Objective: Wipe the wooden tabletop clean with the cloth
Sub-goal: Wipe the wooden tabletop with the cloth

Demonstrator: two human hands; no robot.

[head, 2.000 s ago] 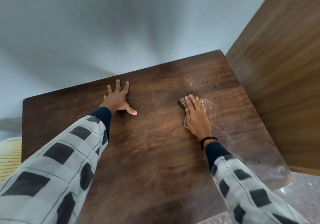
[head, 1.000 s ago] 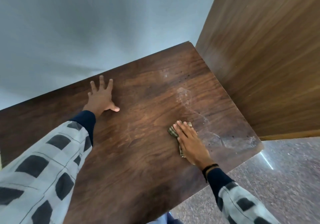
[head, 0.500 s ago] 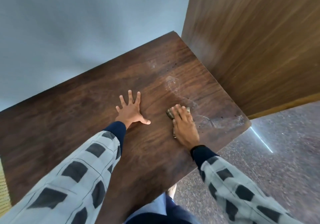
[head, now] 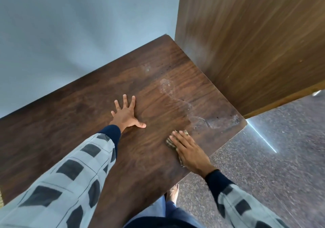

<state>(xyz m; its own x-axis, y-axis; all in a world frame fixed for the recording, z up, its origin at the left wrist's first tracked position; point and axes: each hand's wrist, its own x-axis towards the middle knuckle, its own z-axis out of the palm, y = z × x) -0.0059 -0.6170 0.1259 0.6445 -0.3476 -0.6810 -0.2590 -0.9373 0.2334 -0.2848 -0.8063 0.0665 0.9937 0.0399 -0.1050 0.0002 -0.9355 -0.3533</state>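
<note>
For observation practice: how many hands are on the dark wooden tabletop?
2: the left hand flat at the centre; the right hand pressing the brown striped cloth near the front edge.

One view only, head-worn, wide-angle. Looks forward and steeply down from above near edge of dark brown wooden tabletop [head: 70, 125]. Sits close. Faces pale blue-grey wall [head: 79, 25] ahead; takes in tall brown wood-grain panel [head: 255, 42] right, speckled grey floor [head: 281, 157] lower right.
</note>
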